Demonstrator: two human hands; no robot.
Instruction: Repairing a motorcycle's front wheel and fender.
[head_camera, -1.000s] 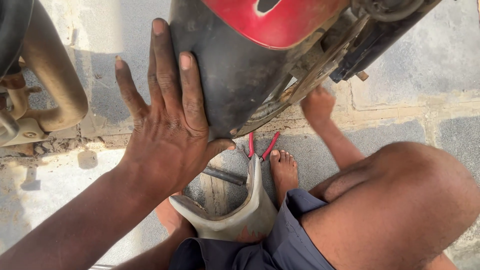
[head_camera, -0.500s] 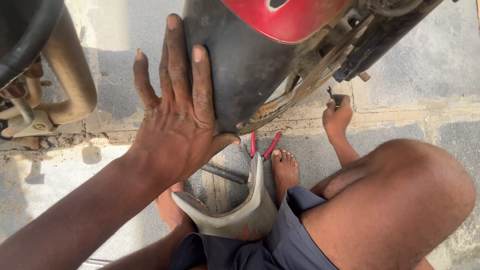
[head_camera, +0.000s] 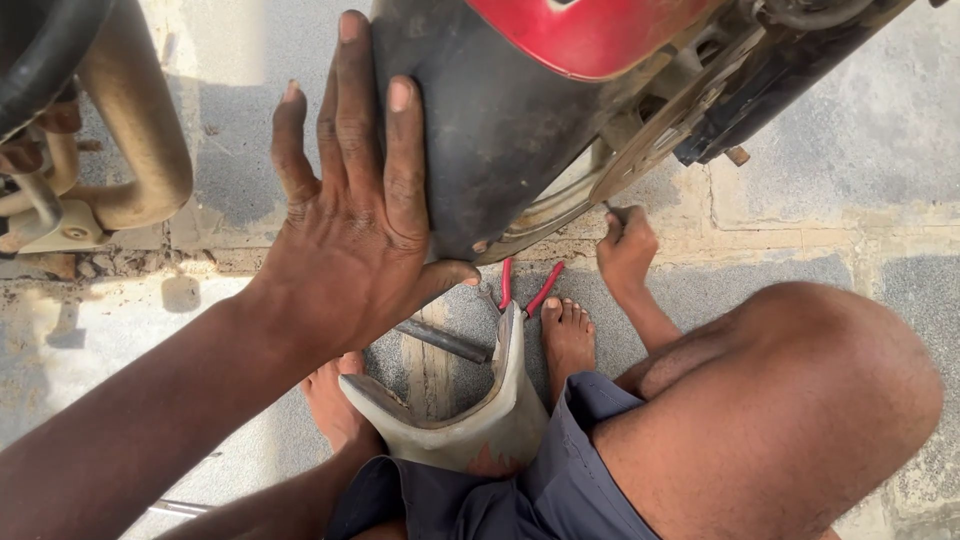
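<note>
Against the dusty black plastic mudguard (head_camera: 480, 130) the left hand (head_camera: 350, 230) lies flat, fingers spread, while the right hand (head_camera: 628, 250) is clenched around a small metal tool (head_camera: 612, 212).

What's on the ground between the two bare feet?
In the head view, a curved grey panel and a dark metal rod lie between the left foot and right foot.

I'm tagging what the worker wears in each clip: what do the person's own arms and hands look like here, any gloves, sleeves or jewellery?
Both are bare. The left hand has no glove, ring or watch, and its forearm shows no sleeve down to the picture's edge. Dust or grime dulls the knuckles, and the nails are short. The right hand is likewise ungloved, with a bare forearm. The only clothing in view is dark blue-grey shorts.
</note>
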